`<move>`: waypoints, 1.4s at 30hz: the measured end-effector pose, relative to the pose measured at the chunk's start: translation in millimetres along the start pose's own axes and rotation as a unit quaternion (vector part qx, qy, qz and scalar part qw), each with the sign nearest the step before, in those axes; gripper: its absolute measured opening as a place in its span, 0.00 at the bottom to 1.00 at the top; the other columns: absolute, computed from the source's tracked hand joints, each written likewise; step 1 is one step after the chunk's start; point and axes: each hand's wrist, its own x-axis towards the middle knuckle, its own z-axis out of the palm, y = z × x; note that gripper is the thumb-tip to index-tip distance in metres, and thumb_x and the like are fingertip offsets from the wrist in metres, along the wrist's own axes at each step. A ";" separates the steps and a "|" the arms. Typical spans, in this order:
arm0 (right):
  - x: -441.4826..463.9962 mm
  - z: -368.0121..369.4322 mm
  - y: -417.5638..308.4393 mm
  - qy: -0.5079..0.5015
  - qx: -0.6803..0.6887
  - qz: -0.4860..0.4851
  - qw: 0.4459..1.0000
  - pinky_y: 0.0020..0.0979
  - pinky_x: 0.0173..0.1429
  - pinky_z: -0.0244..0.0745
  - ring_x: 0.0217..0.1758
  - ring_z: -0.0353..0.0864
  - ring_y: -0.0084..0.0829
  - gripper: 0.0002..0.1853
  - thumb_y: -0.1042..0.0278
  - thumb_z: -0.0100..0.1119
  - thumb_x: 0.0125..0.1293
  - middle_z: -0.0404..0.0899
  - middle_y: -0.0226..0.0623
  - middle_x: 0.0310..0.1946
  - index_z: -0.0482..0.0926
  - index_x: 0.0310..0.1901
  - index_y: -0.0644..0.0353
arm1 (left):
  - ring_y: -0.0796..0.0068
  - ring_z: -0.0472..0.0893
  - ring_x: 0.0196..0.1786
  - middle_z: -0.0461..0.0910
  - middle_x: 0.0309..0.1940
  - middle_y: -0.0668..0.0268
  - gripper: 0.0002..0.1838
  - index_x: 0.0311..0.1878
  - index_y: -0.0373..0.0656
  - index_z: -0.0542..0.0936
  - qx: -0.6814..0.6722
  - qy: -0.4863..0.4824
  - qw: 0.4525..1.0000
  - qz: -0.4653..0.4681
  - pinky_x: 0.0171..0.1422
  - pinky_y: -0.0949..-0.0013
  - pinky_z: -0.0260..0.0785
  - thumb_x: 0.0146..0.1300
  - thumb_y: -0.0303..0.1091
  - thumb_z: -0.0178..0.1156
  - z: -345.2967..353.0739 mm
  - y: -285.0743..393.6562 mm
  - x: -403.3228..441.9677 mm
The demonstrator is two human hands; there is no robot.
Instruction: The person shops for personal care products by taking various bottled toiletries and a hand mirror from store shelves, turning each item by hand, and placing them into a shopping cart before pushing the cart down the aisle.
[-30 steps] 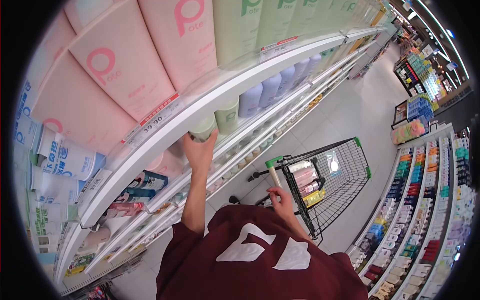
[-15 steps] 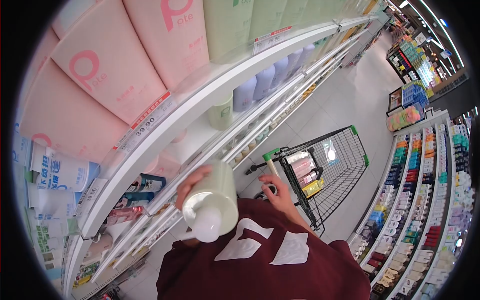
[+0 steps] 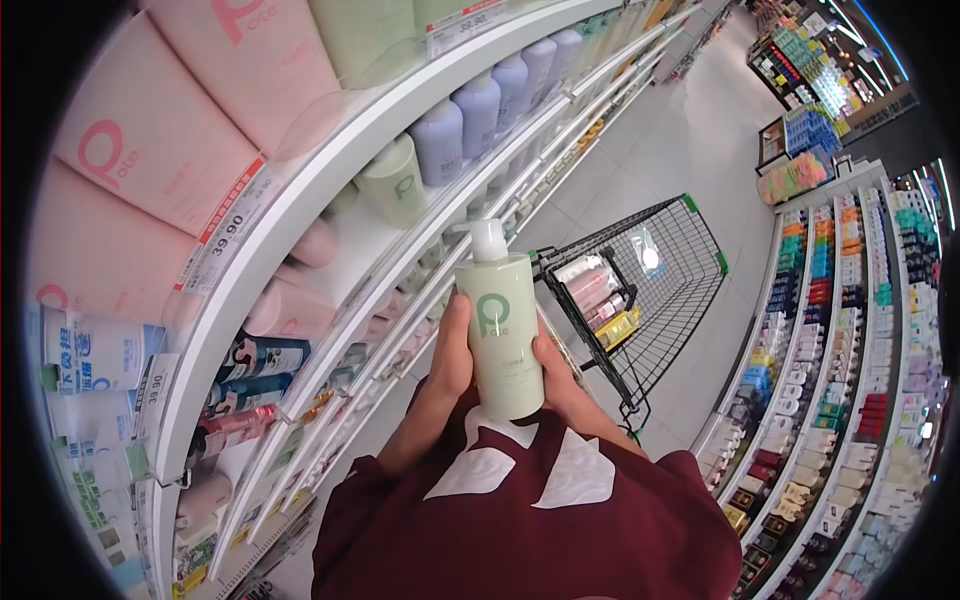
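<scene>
A pale green pump bottle (image 3: pixel 507 345) with a white pump head stands upright in front of my chest. Its printed label faces me. My left hand (image 3: pixel 455 348) is closed around its left side, thumb showing. On the opposite side my right hand (image 3: pixel 557 372) presses against the bottle; most fingers of both hands are hidden behind it. To the left, a similar green bottle (image 3: pixel 393 182) sits on the lower shelf beside several lilac bottles (image 3: pixel 437 146).
A black wire shopping cart (image 3: pixel 672 305) with green corners is just beyond my right hand, holding pink and yellow packages. Large pink packs (image 3: pixel 160 140) fill the curved white shelf (image 3: pixel 300 130) at left. More stocked shelving (image 3: pixel 815 400) runs along the right.
The bottle has turned from pump-toward-me to upright with its label facing me. My right hand has come from near the cart handle onto the bottle. The view has shifted slightly.
</scene>
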 end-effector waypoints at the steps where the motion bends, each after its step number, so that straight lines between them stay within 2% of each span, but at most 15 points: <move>1: -1.4 -4.0 0.6 0.005 0.004 -0.003 1.000 0.37 0.73 0.63 0.74 0.63 0.35 0.49 0.36 0.56 0.68 0.59 0.40 0.73 0.45 0.79 0.53 | 0.72 0.76 0.60 0.77 0.59 0.61 0.30 0.68 0.38 0.68 0.024 -0.005 1.000 -0.006 0.67 0.67 0.65 0.81 0.53 0.35 3.6 5.2 2.2; 3: -7.4 -10.0 1.9 0.006 0.080 0.051 0.995 0.40 0.67 0.71 0.69 0.70 0.37 0.46 0.36 0.52 0.70 0.61 0.43 0.72 0.45 0.79 0.52 | 0.72 0.74 0.59 0.74 0.58 0.59 0.28 0.68 0.36 0.66 0.038 -0.015 0.999 -0.017 0.65 0.68 0.65 0.79 0.49 0.38 12.1 13.9 3.3; 5: -11.5 -15.0 6.0 -0.009 0.117 0.052 0.992 0.43 0.61 0.77 0.62 0.77 0.40 0.42 0.36 0.47 0.73 0.68 0.45 0.67 0.49 0.78 0.52 | 0.71 0.73 0.60 0.73 0.59 0.58 0.28 0.69 0.36 0.65 0.101 -0.038 0.993 -0.043 0.65 0.68 0.64 0.78 0.49 0.39 12.2 18.7 3.3; 7: -12.7 -16.4 6.5 0.002 0.146 0.086 0.986 0.44 0.57 0.80 0.56 0.82 0.43 0.40 0.33 0.43 0.73 0.75 0.47 0.60 0.58 0.75 0.56 | 0.70 0.73 0.61 0.73 0.60 0.58 0.29 0.70 0.35 0.64 0.107 -0.041 0.992 -0.056 0.66 0.68 0.64 0.78 0.49 0.41 12.9 19.7 4.0; 8: -12.9 -14.6 6.3 0.002 0.148 0.086 0.985 0.44 0.57 0.80 0.56 0.82 0.43 0.40 0.33 0.43 0.73 0.75 0.47 0.60 0.58 0.75 0.56 | 0.70 0.73 0.61 0.72 0.61 0.57 0.29 0.71 0.35 0.63 0.113 -0.043 0.991 -0.065 0.66 0.67 0.64 0.78 0.48 0.42 12.6 20.0 4.4; 10: -11.1 -2.6 -0.7 0.076 0.118 0.091 0.986 0.48 0.51 0.84 0.49 0.85 0.46 0.40 0.31 0.37 0.73 0.80 0.51 0.53 0.69 0.66 0.63 | 0.69 0.72 0.62 0.72 0.62 0.57 0.30 0.72 0.34 0.62 0.115 -0.040 0.990 -0.070 0.67 0.67 0.63 0.77 0.48 0.43 8.8 16.2 5.9; 13: -10.9 -8.2 3.6 0.045 0.145 0.091 0.984 0.46 0.56 0.81 0.53 0.84 0.45 0.41 0.31 0.38 0.74 0.79 0.51 0.55 0.68 0.68 0.64 | 0.68 0.71 0.64 0.70 0.65 0.55 0.32 0.74 0.34 0.59 0.105 -0.043 0.990 -0.079 0.69 0.66 0.62 0.77 0.47 0.45 4.2 10.5 7.0; 17: -10.8 -8.2 2.5 0.025 0.138 0.094 0.986 0.45 0.57 0.81 0.52 0.84 0.45 0.41 0.31 0.38 0.73 0.79 0.51 0.55 0.67 0.68 0.63 | 0.67 0.70 0.67 0.69 0.66 0.55 0.33 0.74 0.33 0.59 0.081 -0.040 0.992 -0.089 0.72 0.67 0.59 0.76 0.46 0.46 4.1 10.3 5.1; 19: -10.1 -5.9 4.3 0.044 0.126 0.086 0.987 0.46 0.49 0.84 0.46 0.86 0.45 0.41 0.30 0.37 0.73 0.81 0.51 0.51 0.70 0.65 0.65 | 0.67 0.70 0.67 0.69 0.66 0.55 0.32 0.74 0.33 0.59 0.074 -0.042 0.994 -0.072 0.72 0.67 0.59 0.76 0.46 0.46 3.8 7.2 6.1; 23: -9.8 -7.9 10.5 0.080 0.074 0.051 0.993 0.45 0.51 0.83 0.47 0.85 0.44 0.40 0.31 0.38 0.72 0.80 0.50 0.52 0.69 0.66 0.63 | 0.66 0.68 0.68 0.69 0.66 0.55 0.32 0.74 0.32 0.59 0.036 -0.067 0.995 -0.059 0.74 0.66 0.57 0.74 0.44 0.46 0.5 3.6 7.5; 25: -10.8 -9.9 7.8 0.047 0.072 0.038 0.996 0.40 0.68 0.71 0.69 0.71 0.37 0.43 0.36 0.47 0.73 0.64 0.43 0.70 0.48 0.78 0.55 | 0.66 0.68 0.69 0.69 0.66 0.55 0.32 0.74 0.32 0.59 0.045 -0.071 0.995 -0.046 0.74 0.65 0.56 0.73 0.43 0.46 0.7 4.1 7.6; 32: -7.7 -12.6 5.6 0.030 -0.006 -0.020 0.999 0.38 0.72 0.65 0.72 0.66 0.35 0.49 0.34 0.53 0.68 0.61 0.42 0.72 0.46 0.79 0.57 | 0.64 0.66 0.70 0.67 0.67 0.53 0.37 0.75 0.32 0.57 0.068 -0.103 0.992 0.013 0.76 0.63 0.54 0.68 0.45 0.49 3.6 10.1 4.6; 34: -6.3 -16.1 6.7 -0.005 -0.002 -0.027 1.000 0.38 0.72 0.64 0.73 0.65 0.35 0.50 0.34 0.53 0.68 0.60 0.43 0.73 0.45 0.79 0.58 | 0.64 0.66 0.70 0.66 0.68 0.53 0.38 0.75 0.32 0.56 0.067 -0.104 0.992 0.008 0.76 0.63 0.54 0.68 0.45 0.50 3.8 12.6 3.8; 42: -3.1 -15.4 8.7 0.006 0.012 -0.023 1.000 0.38 0.73 0.63 0.74 0.64 0.36 0.49 0.35 0.52 0.68 0.60 0.43 0.73 0.45 0.79 0.58 | 0.64 0.65 0.71 0.66 0.68 0.53 0.38 0.75 0.32 0.55 0.071 -0.105 0.992 -0.003 0.75 0.63 0.55 0.67 0.44 0.50 4.0 17.1 6.3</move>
